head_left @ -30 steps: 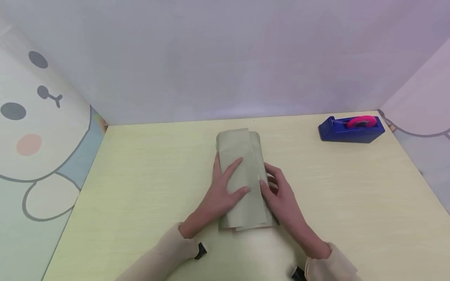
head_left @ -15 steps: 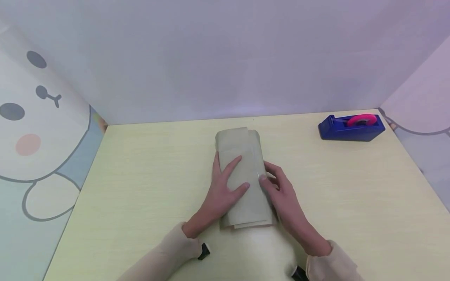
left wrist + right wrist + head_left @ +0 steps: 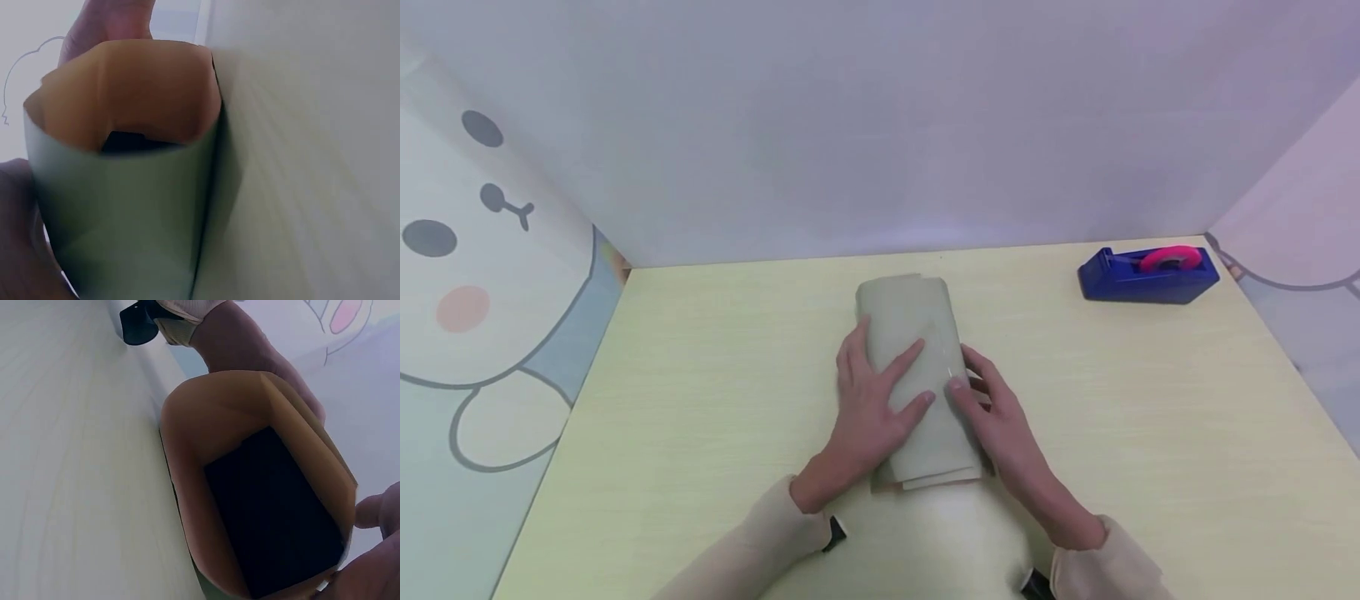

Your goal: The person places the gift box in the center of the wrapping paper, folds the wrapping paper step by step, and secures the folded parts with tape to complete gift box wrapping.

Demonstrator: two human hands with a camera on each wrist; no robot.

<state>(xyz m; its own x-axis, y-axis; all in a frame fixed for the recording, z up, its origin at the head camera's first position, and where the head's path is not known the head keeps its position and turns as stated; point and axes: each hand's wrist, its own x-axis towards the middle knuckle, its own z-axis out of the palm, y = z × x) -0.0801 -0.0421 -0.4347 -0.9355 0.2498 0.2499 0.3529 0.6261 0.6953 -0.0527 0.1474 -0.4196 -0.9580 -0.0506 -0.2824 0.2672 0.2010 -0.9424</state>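
Note:
A sheet of wrapping paper, grey-green outside and brown inside, is folded into a flattened tube on the table. Inside its open end lies a dark box, visible in both wrist views. My left hand lies over the paper's left half, thumb and index finger spread straight on top and the others down along its left side. With thumb on top and fingers bent under the right edge, my right hand holds the package's right side. A small shiny glint shows by the right thumb.
A blue tape dispenser with a pink core stands at the table's back right corner. Behind the table rises a pale wall. Cartoon-printed panels flank both sides.
The paper's upper flap has shifted right, now reaching nearly to the right edge. My left hand's outer fingers have bent and moved slightly out leftward. The right hand stays almost in place.

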